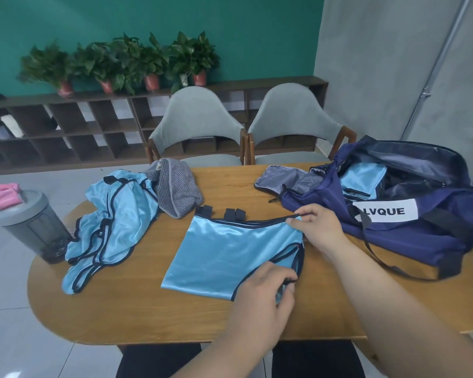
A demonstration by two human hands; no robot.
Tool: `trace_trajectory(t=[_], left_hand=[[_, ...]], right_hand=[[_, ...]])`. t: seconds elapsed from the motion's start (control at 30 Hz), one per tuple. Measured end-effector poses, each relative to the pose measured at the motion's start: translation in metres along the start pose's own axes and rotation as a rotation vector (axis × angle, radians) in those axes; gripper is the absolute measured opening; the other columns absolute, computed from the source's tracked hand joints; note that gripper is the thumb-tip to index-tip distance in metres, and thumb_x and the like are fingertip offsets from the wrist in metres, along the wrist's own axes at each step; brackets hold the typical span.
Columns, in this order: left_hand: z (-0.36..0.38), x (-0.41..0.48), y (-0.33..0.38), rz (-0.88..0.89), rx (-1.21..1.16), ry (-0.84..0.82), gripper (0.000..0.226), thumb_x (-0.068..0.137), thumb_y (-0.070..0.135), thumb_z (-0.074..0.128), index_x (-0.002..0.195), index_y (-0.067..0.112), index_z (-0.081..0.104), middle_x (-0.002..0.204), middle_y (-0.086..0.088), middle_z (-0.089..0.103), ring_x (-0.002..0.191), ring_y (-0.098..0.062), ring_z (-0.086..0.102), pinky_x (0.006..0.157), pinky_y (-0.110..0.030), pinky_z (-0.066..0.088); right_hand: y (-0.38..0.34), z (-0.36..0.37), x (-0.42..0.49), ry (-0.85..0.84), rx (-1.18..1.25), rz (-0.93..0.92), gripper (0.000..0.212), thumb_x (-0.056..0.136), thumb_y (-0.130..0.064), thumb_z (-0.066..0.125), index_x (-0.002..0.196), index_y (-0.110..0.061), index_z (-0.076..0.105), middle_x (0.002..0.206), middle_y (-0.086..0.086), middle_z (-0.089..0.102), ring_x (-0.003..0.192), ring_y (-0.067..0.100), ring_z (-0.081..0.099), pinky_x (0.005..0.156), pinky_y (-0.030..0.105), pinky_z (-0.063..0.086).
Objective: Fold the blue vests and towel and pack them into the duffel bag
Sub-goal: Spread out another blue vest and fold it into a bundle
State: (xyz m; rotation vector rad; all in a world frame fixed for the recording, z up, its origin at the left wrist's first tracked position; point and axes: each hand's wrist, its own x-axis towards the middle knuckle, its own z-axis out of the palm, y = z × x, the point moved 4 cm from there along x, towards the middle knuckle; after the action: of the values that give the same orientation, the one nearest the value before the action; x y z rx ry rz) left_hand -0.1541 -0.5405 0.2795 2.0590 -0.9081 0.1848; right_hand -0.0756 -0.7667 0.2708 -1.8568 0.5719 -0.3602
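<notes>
Blue vest [230, 252] lies flat at the middle of the wooden table [137, 317], long axis running left to right, its dark tabs pointing away from the person. The right hand [320, 227] pinches the trim at its far right corner. The left hand [268, 285] pinches its near right edge. Just right sits the open duffel bag [410, 241], a folded vest [363, 178] inside. To the left lie a heap of vests [112, 225] and the striped towel [178, 189].

Two grey chairs [195, 118] stand side by side at the far edge of the wooden table [137, 309], a dark shelf unit [74, 126] topped with potted plants [126, 61] runs behind them, and a grey bin [30, 222] bearing a pink object [6, 196] stands by the table's left end.
</notes>
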Motion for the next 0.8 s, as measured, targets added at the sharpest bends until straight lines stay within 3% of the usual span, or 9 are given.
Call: trace_trajectory(t=[0.2,0.3,0.43,0.57,0.67,0.8], left_hand=[[-0.033,0.004,0.005,-0.136,-0.293,0.164,0.024,0.097,0.01,0.067,0.103,0.032,0.073,0.1,0.016,0.064,0.089,-0.013,0.067,0.076,-0.026,0.057],[-0.049,0.0,0.0,-0.205,-0.37,0.278,0.028,0.096,0.004,0.068,0.1,0.031,0.073,0.098,0.012,0.062,0.085,-0.016,0.065,0.068,-0.028,0.057],[-0.072,-0.009,-0.012,-0.323,-0.512,0.397,0.027,0.096,0.0,0.067,0.098,0.026,0.074,0.097,0.0,0.064,0.078,-0.013,0.065,0.064,-0.018,0.051],[-0.094,-0.022,-0.032,-0.438,-0.599,0.508,0.022,0.098,0.0,0.065,0.101,0.022,0.07,0.086,0.007,0.065,0.062,-0.007,0.056,0.06,-0.018,0.046],[-0.107,-0.031,-0.055,-0.493,-0.614,0.567,0.025,0.099,0.003,0.064,0.098,0.028,0.067,0.08,-0.004,0.062,0.066,-0.019,0.055,0.062,-0.026,0.046],[-0.124,-0.044,-0.086,-0.571,-0.471,0.617,0.02,0.096,0.006,0.066,0.096,0.026,0.065,0.078,0.011,0.062,0.073,-0.006,0.057,0.068,-0.022,0.046]], right_hand=[[-0.049,0.018,-0.001,0.051,0.053,0.008,0.029,0.076,-0.018,0.091,0.095,-0.022,0.071,0.088,0.001,0.074,0.075,0.014,0.067,0.065,0.027,0.047],[-0.075,0.039,-0.005,0.054,0.032,-0.013,0.027,0.077,-0.015,0.089,0.095,-0.023,0.071,0.086,-0.001,0.073,0.075,0.013,0.068,0.061,0.026,0.049],[-0.103,0.079,-0.009,0.028,-0.024,-0.053,0.025,0.076,-0.017,0.088,0.091,-0.027,0.069,0.084,-0.005,0.072,0.079,0.014,0.07,0.068,0.031,0.055],[-0.123,0.123,-0.012,-0.007,-0.141,-0.079,0.021,0.078,-0.019,0.085,0.087,-0.028,0.068,0.08,-0.01,0.067,0.079,0.012,0.065,0.063,0.027,0.045],[-0.129,0.159,-0.015,-0.038,-0.229,-0.06,0.02,0.08,-0.021,0.084,0.09,-0.028,0.068,0.083,-0.009,0.067,0.076,0.01,0.062,0.057,0.025,0.039],[-0.122,0.199,-0.015,-0.033,-0.313,-0.028,0.02,0.08,-0.022,0.084,0.09,-0.029,0.069,0.09,-0.006,0.071,0.088,0.017,0.066,0.066,0.026,0.045]])
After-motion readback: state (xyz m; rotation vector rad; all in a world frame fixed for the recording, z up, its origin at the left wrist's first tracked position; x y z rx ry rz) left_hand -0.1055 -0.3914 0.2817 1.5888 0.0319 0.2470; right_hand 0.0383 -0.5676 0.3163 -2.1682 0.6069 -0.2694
